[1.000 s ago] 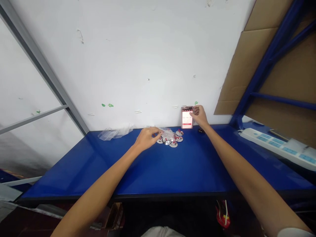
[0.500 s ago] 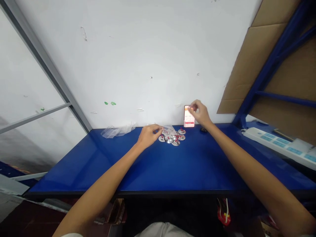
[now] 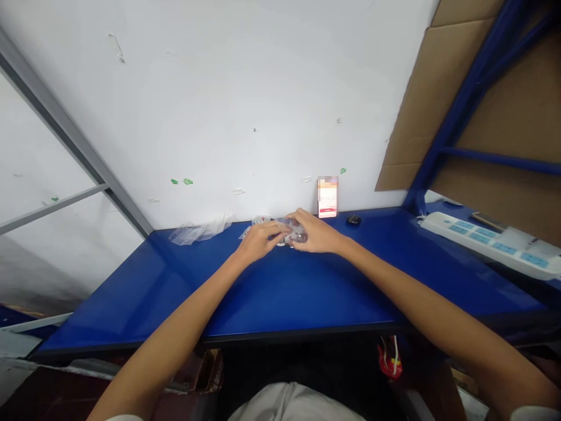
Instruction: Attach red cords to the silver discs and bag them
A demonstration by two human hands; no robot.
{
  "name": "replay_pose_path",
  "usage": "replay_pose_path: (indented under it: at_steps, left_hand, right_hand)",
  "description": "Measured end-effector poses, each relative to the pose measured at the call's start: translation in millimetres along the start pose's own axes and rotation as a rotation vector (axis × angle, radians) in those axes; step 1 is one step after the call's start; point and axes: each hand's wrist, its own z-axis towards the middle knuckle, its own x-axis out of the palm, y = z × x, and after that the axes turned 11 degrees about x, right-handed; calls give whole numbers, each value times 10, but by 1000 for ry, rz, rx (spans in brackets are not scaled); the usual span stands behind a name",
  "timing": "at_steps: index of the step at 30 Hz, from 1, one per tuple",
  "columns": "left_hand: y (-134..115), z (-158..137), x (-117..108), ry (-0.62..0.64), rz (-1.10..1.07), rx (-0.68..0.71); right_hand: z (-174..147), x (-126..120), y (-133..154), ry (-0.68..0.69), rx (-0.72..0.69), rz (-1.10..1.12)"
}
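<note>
My left hand (image 3: 258, 241) and my right hand (image 3: 314, 233) meet near the back of the blue table. Between them is a clear plastic bag (image 3: 290, 224), its edge pinched in my left fingers. My right hand curls around shiny round metal discs (image 3: 300, 235), which look like small finger cymbals with red loops. The hands cover most of them, so whether the discs lie inside the bag is hard to tell. Just behind my left hand lies a clear packet (image 3: 262, 220), partly hidden.
A lit phone (image 3: 328, 199) leans against the white wall. Beside it is a small black object (image 3: 353, 220). Flat clear plastic bags (image 3: 201, 230) lie at the back left. On the right sits a white power strip (image 3: 491, 242), near the blue frame (image 3: 456, 117).
My right hand has come down and left from in front of the phone to the discs, curling around them. My left hand stays close by. The view has shifted slightly.
</note>
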Motion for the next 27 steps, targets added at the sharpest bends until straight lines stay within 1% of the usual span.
replay_pose_path:
  at_steps: [6,8,12,16,18,19,20,21,22,23,24,25,27]
  left_hand:
    - [-18,-7,-21,198,75,16]
    - [-16,-4,-32,225,64,18]
    - [-21,8,-103,270,-25,-19]
    - [-9,24,-219,283,-180,-118]
    - [42,14,-230,250,-297,-193]
    - [83,-1,-214,195,-357,-241]
    - [132,-23,-185,114,-410,-296]
    - [188,-51,-146,3,-443,-366]
    - [245,-84,-103,-103,-443,-442]
    - [301,-119,-60,-164,-399,-507]
    - [351,-153,-22,-163,-323,-534]
    - [393,-184,10,-113,-242,-523]
    - [442,-226,57,27,-123,-471]
  right_hand:
    - [-53,-7,0,90,68,103]
    - [-53,0,-7,101,91,117]
    - [-47,6,4,124,120,98]
    - [-45,15,-31,125,147,76]
    - [-38,23,-88,139,178,114]
    - [-32,28,-121,139,191,138]
    - [-26,32,-154,128,200,155]
    - [-18,36,-184,105,203,165]
    - [-10,39,-209,77,203,165]
    - [-3,40,-227,47,202,160]
    - [2,40,-239,24,203,154]
    - [6,38,-244,12,202,150]
    - [7,33,-241,10,199,150]
